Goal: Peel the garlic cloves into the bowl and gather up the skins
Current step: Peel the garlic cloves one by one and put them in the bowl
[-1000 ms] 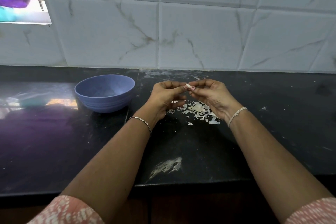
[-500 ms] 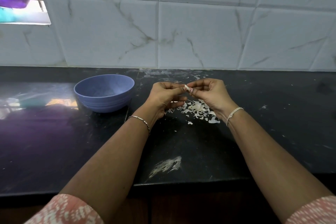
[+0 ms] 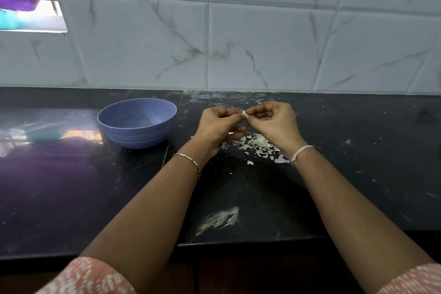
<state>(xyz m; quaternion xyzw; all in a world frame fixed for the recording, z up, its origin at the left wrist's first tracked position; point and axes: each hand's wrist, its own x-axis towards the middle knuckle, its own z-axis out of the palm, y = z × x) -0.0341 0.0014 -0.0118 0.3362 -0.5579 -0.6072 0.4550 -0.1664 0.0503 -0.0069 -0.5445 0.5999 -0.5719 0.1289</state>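
Black counter [image 3: 358,174] w/ white marble-look tiles [image 3: 262,43] behind. Both hands are raised over it: my left hand [image 3: 218,126] & right hand [image 3: 274,122] meet fingertip to fingertip, each pinching the same small garlic clove [image 3: 244,113] btwn thumb & fingers. Skins [image 3: 259,145] lie in a loose pile on the counter, just under my right hand. Blue bowl [image 3: 137,124] sits to the left, apart from both hands. Can't tell what's in it.

The left sleeve [image 3: 90,277] and right sleeve [image 3: 415,280] are pink fabric flecked with small white marks. A thin silvery bracelet [image 3: 188,159] circles the left wrist and a white thread band [image 3: 301,151] the right. The left hand [image 3: 218,126] and right hand [image 3: 274,124] are bare.
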